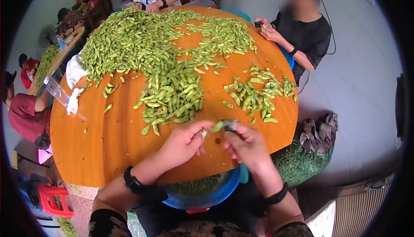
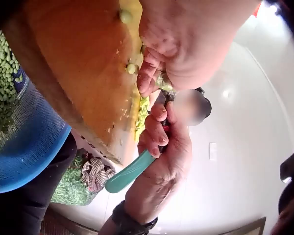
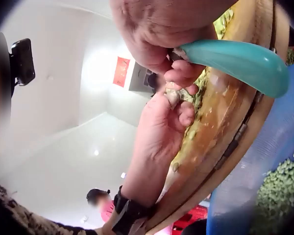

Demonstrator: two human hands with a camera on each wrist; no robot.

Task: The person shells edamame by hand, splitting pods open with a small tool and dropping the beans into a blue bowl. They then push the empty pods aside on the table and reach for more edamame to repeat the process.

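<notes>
My left hand (image 1: 184, 144) pinches a pale, partly hidden bit of soybean pod (image 2: 164, 82) between thumb and fingers, above the table's near edge. Close to its right, my right hand (image 1: 250, 145) grips a tool by its smooth teal handle (image 3: 240, 63), which sticks out below the palm. Fingers hide most of the tool's working end. A blurred green pod (image 1: 218, 127) shows at the right thumb and forefinger, between the hands. Ahead of them a heap of green soybean pods (image 1: 172, 92) lies on the round wooden table (image 1: 116, 150).
Under the table edge sits a blue basin (image 1: 233, 189) with shelled beans. A larger pod pile (image 1: 129, 42) covers the far left, and a smaller scatter (image 1: 258, 90) lies right. A full green sack (image 1: 302, 168) stands at right. A person in black (image 1: 308, 34) sits across, right.
</notes>
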